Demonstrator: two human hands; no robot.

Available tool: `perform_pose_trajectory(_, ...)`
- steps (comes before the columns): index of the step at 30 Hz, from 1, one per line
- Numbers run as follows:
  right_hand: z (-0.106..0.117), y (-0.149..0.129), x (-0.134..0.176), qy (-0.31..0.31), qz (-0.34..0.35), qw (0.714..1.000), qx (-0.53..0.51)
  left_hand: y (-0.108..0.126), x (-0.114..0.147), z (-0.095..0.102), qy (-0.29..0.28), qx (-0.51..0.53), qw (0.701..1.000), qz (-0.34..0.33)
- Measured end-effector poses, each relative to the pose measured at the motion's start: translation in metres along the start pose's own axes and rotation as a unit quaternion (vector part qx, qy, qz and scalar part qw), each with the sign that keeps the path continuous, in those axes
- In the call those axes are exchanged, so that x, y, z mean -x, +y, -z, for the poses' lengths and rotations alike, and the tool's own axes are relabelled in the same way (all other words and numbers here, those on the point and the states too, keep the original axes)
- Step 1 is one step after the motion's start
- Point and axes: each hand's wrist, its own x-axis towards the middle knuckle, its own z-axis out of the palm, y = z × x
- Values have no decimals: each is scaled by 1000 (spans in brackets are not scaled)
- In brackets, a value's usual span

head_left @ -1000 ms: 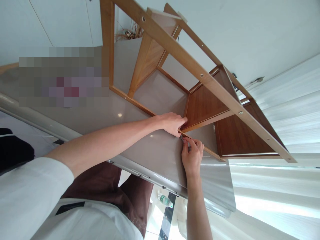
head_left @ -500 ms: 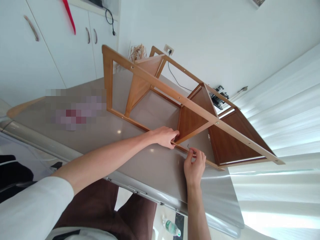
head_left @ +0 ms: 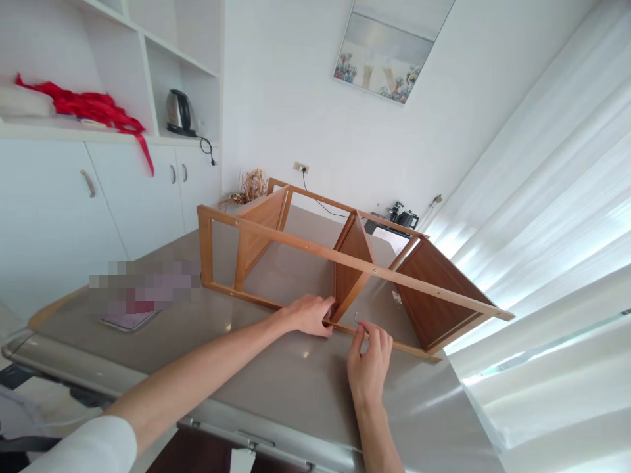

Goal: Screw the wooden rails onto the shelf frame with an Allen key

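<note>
A brown wooden shelf rack (head_left: pixel 308 246) lies on its side on the grey table (head_left: pixel 236 374). My left hand (head_left: pixel 309 315) is closed round its lower near rail, right beside the middle shelf panel (head_left: pixel 355 242). In my right hand (head_left: pixel 369 361), just to the right, thumb and fingers pinch a thin bent hex key (head_left: pixel 355 318). The short crooked end of the key points up above the rail, apart from the wood as far as I can see. Most of the key is hidden by my fingers.
A flat item (head_left: pixel 131 320), partly blurred out, lies on the table's left side. Dried plant stalks (head_left: pixel 252 186) and a black appliance (head_left: pixel 407 220) stand behind the rack. White cabinets (head_left: pixel 54 197) rise at left, with a kettle (head_left: pixel 179 112) on a shelf. Curtains (head_left: pixel 557 217) hang at right.
My view has tilted upward, bringing in the wall picture and open shelves. Both hands keep about the same places on and beside the rail, with the hex key still in the right.
</note>
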Motion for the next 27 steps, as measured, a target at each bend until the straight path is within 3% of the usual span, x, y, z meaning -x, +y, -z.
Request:
perform_pose_trajectory(4,1,2,1,45,17,999,7,1,-9,-6,-8,5,1000,1)
perform_pose_trajectory(11,-10,15,7,69,64,995,23,0,-21,-12,-13,0,1000,-3)
perform_pose_trajectory(18,-18,28,5,127,115,984,52,3,-24,1,-7,-47,998,-34)
perform_pose_trajectory(23,-15,25,3,130,111,984,56,2,23,34,26,-129,987,-88)
perform_pose_trajectory(25,-15,23,1,135,127,982,45,4,57,53,-10,-141,985,-100)
perform_pose_trajectory(27,-16,19,-1,142,154,977,28,5,95,77,-84,-91,985,-120)
